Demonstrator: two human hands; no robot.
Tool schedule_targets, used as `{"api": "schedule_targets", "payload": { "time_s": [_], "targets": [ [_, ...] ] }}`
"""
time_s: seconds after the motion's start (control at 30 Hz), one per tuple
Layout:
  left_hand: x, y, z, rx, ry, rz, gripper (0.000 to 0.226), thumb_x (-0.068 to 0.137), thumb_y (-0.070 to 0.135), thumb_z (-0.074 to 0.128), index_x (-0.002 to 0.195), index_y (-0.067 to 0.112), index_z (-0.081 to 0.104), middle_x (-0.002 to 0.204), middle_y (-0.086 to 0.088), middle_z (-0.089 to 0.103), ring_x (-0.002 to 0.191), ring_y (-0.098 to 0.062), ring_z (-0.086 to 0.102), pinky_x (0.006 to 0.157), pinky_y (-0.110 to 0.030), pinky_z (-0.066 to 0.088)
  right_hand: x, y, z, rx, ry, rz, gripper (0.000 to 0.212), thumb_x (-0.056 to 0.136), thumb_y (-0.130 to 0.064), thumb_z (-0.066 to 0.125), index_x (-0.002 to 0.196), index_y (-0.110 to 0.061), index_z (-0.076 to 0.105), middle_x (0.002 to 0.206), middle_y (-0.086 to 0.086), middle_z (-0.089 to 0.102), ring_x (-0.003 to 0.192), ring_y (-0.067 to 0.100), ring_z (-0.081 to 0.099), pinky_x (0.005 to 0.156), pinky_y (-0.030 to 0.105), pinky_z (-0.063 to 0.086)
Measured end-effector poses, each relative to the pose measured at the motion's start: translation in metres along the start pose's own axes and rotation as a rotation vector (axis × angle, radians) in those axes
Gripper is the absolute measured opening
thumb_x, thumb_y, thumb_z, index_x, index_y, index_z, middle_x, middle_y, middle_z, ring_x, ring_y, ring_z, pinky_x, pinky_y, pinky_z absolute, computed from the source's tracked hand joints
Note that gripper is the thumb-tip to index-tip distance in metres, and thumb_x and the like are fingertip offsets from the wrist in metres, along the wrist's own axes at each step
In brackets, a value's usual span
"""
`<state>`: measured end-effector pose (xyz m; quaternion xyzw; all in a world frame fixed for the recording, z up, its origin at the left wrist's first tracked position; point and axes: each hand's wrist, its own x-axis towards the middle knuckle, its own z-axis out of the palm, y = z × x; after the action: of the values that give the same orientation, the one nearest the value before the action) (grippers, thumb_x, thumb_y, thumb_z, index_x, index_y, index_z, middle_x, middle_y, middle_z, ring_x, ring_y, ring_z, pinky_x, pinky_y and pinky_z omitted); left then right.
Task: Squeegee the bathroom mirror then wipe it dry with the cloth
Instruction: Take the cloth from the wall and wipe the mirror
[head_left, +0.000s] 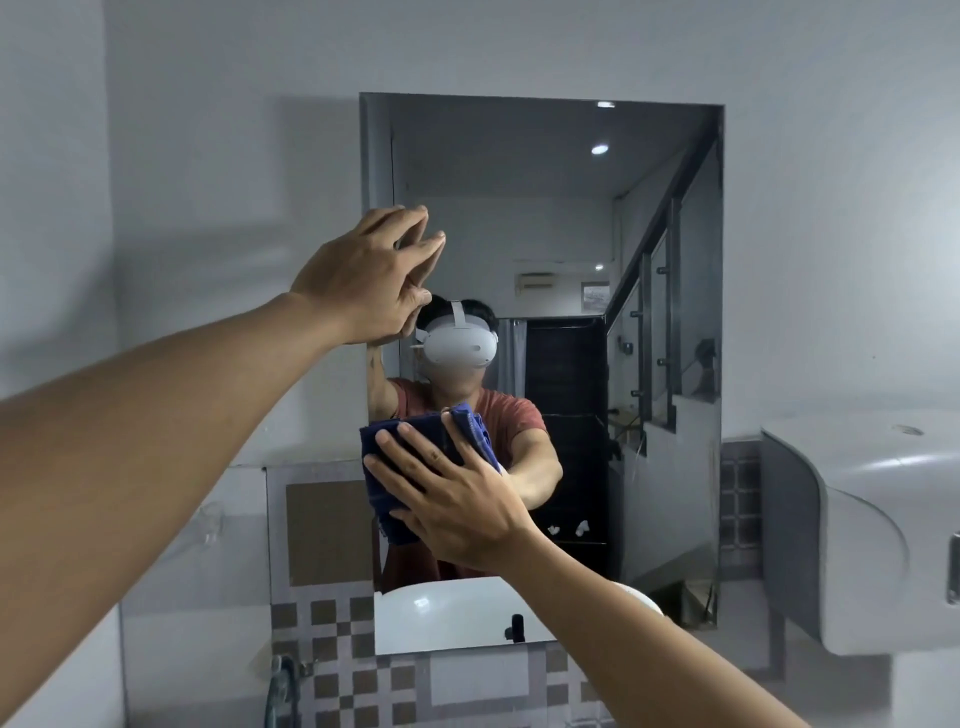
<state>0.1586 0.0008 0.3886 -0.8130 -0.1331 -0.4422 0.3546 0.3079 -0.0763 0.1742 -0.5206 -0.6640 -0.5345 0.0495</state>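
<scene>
A frameless rectangular mirror (649, 218) hangs on the grey wall in front of me. My right hand (447, 493) lies flat with spread fingers on a folded dark blue cloth (382, 483), pressing it against the mirror's lower left part. My left hand (363, 280) is raised at the mirror's left edge, fingers extended and touching the glass, with nothing in it. The mirror reflects a person in a red shirt with a white headset. No squeegee is in view.
A white wall-mounted dispenser (862, 525) sticks out at the right, close to the mirror's lower corner. Below the mirror are checkered tiles (337, 649) and a tap fitting (283, 675) at the lower left. A white basin shows in the reflection.
</scene>
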Motion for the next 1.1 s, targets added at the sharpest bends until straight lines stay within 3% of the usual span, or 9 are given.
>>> {"api": "schedule_targets", "payload": {
  "time_s": [0.13, 0.4, 0.53, 0.7, 0.87, 1.1],
  "targets": [
    [0.001, -0.001, -0.001, 0.0, -0.006, 0.011, 0.064, 0.091, 0.038, 0.065, 0.149, 0.017, 0.044, 0.158, -0.01, 0.035, 0.146, -0.031, 0.029, 0.094, -0.06, 0.053, -0.013, 0.009, -0.003, 0.009, 0.011, 0.038, 0.059, 0.105, -0.039, 0.031, 0.159, -0.018, 0.022, 0.167, 0.009, 0.02, 0.155, 0.027, 0.014, 0.124, 0.059, 0.002],
    [-0.001, 0.001, 0.0, -0.001, -0.002, 0.003, 0.064, 0.091, 0.036, 0.066, 0.148, 0.016, 0.045, 0.157, -0.011, 0.036, 0.146, -0.031, 0.03, 0.091, -0.062, 0.053, -0.026, 0.051, -0.025, -0.017, 0.078, 0.323, 0.063, 0.105, -0.044, 0.036, 0.161, -0.018, 0.022, 0.169, 0.008, 0.014, 0.157, 0.025, 0.007, 0.125, 0.054, -0.004],
    [-0.001, 0.0, 0.0, 0.0, 0.0, 0.007, 0.065, 0.091, 0.037, 0.066, 0.148, 0.017, 0.044, 0.157, -0.011, 0.036, 0.146, -0.031, 0.029, 0.091, -0.063, 0.053, -0.025, 0.079, -0.037, -0.012, 0.113, 0.441, 0.063, 0.105, -0.044, 0.035, 0.161, -0.018, 0.021, 0.169, 0.008, 0.015, 0.157, 0.024, 0.009, 0.124, 0.058, 0.006],
    [-0.001, 0.002, -0.001, -0.01, 0.001, 0.002, 0.065, 0.091, 0.036, 0.066, 0.149, 0.016, 0.044, 0.157, -0.011, 0.035, 0.147, -0.032, 0.028, 0.093, -0.063, 0.052, -0.042, 0.108, -0.04, 0.008, 0.137, 0.598, 0.063, 0.104, -0.042, 0.03, 0.161, -0.017, 0.018, 0.169, 0.009, 0.013, 0.157, 0.026, 0.008, 0.124, 0.059, 0.006],
    [-0.011, 0.02, -0.001, 0.002, 0.059, -0.024, 0.068, 0.094, 0.034, 0.062, 0.152, 0.009, 0.036, 0.155, -0.02, 0.034, 0.142, -0.038, 0.034, 0.104, -0.056, 0.047, -0.073, 0.125, -0.038, -0.001, 0.163, 0.729, 0.063, 0.105, -0.043, 0.024, 0.161, -0.016, 0.017, 0.168, 0.011, 0.015, 0.156, 0.027, 0.01, 0.124, 0.058, 0.004],
    [-0.04, 0.036, 0.02, 0.029, 0.003, -0.01, 0.083, 0.088, 0.052, 0.065, 0.154, 0.012, 0.034, 0.159, -0.022, 0.028, 0.146, -0.039, 0.027, 0.118, -0.051, 0.031, -0.104, 0.138, -0.029, 0.085, 0.197, 0.951, 0.065, 0.105, -0.049, 0.016, 0.162, -0.019, 0.013, 0.169, 0.012, 0.005, 0.157, 0.028, 0.003, 0.124, 0.058, 0.003]
  ]
}}
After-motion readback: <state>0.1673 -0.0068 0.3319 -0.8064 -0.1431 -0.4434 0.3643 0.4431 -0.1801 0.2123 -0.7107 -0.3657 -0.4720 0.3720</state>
